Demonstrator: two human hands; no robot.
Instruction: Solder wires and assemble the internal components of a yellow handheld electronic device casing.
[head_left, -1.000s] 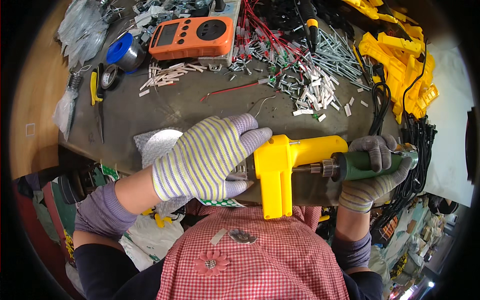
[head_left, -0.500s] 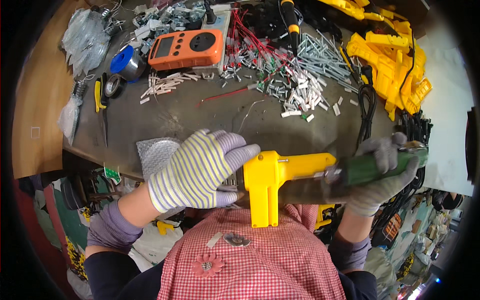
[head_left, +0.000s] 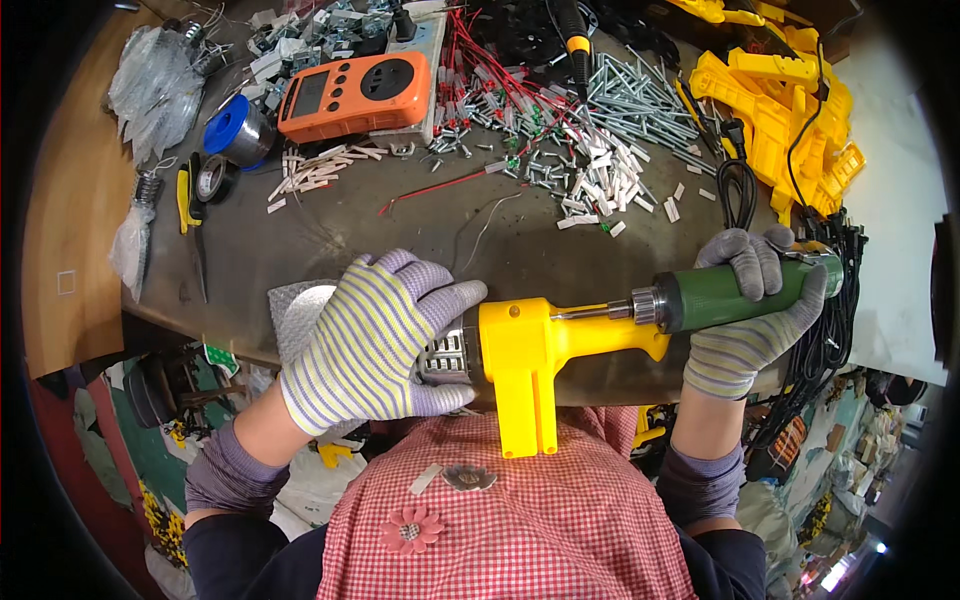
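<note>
My left hand (head_left: 365, 345), in a striped glove, is closed around the slotted metal barrel (head_left: 446, 352) of a yellow plastic tool housing (head_left: 515, 345). The housing is held over the table's front edge, one part hanging down toward my apron and another reaching right. Closed on a green electric screwdriver (head_left: 705, 298), my right hand (head_left: 745, 345) holds it level from the right. The screwdriver's long bit (head_left: 585, 311) runs along the top of the yellow arm, its tip at the housing's upper body. Whether a screw sits under the tip is too small to tell.
An orange multimeter (head_left: 355, 95), a blue solder spool (head_left: 238, 132), black tape (head_left: 215, 178) and yellow-handled pliers (head_left: 190, 205) lie at the back left. Long screws (head_left: 640, 105), white sleeves (head_left: 610, 175) and red wires fill the back middle. Yellow shells (head_left: 780, 120) are piled right, black cords (head_left: 845, 270) below them.
The screwdriver has moved left and up, bringing its bit against the yellow housing. My left hand and the housing have shifted slightly left; the screwdriver, blurred before, is now sharp.
</note>
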